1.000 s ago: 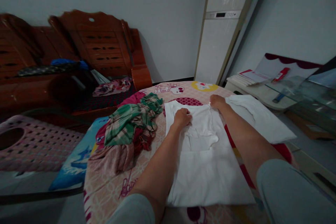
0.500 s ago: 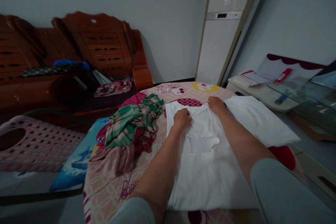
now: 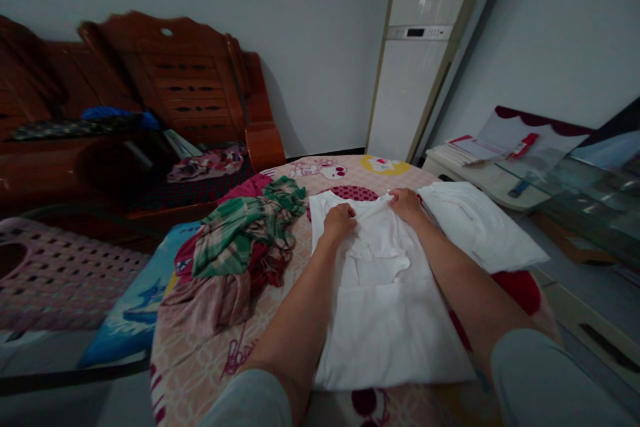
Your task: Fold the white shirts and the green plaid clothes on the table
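A white garment (image 3: 395, 320) lies spread on a round table with a pink patterned cover (image 3: 200, 373). My left hand (image 3: 341, 219) is closed on the garment's upper part, left of its neckline. At the upper right corner, my right hand (image 3: 405, 204) pinches the edge of the same garment. Folded white clothes (image 3: 480, 223) rest on the table just right of my right forearm. A heap of clothes with a green plaid piece (image 3: 230, 233) on top is at the left.
Beyond the table at the left stands a wooden sofa (image 3: 180, 87). A pink woven chair (image 3: 65, 273) and a blue cushion (image 3: 145, 300) are at the near left. On the right are a glass shelf (image 3: 575, 187) and a tall white cabinet unit (image 3: 405, 93).
The camera view has shifted slightly, moving the scene a little left. My right hand has its fingers drawn closer on the garment's upper edge. My left hand stays on the cloth.
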{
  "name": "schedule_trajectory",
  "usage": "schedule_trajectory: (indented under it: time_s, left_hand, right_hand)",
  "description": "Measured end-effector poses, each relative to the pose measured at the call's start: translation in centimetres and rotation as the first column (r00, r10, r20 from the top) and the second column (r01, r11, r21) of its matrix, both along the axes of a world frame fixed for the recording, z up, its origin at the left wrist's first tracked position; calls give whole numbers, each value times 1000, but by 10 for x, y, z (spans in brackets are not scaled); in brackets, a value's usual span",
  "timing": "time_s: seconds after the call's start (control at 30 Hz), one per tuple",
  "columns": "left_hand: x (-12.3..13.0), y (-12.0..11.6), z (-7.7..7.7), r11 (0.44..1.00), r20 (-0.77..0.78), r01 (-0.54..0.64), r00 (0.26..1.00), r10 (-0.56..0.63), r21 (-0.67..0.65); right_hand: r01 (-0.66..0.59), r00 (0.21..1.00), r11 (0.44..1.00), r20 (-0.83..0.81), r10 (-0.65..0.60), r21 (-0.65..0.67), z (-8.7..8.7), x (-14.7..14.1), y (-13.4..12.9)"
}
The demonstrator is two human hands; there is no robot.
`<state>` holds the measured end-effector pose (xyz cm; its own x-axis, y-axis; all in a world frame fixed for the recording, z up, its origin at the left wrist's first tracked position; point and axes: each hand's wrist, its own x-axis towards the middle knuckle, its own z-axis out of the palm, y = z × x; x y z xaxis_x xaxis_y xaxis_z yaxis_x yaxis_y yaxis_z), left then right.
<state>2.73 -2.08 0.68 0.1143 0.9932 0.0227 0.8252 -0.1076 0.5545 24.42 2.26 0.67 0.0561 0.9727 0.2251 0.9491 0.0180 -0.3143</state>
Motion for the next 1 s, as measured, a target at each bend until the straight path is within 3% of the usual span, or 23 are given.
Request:
schedule_trajectory:
  time_s: [0.1,0.3,0.47,0.6,0.7,0.8,0.9,1.0]
  left_hand:
    - [-2,1,2,1000,5,-1,1000,1,3]
    - [-6,5,0,998,-1,-42,999,42,41]
    - [-9,9,2,980,98,-88,993,71,178]
    - [-24,10,22,982,293,-142,951,101,124]
    - [-41,7,46,981,485,-162,870,90,108]
    - [-48,-3,66,975,539,-147,842,36,164]
    - [-40,-18,69,985,406,-27,913,-46,172]
    - [-25,-31,48,990,162,80,982,-98,115]
  right_hand:
    - [34,999,998,27,-35,47,4,-9,-4]
    - [-156,980,985,115,164,-74,5,-20,-13]
    - [-154,987,986,35,156,-66,31,-12,-37]
    - [-287,957,949,7,291,-131,42,-23,-89]
    - [-338,928,928,109,356,-155,35,-35,-125]
    - [-303,934,947,162,317,-107,22,-41,-142]
    - [-246,966,969,-80,246,13,11,-41,-140]
    - [-151,878,977,-434,204,153,3,-40,-135]
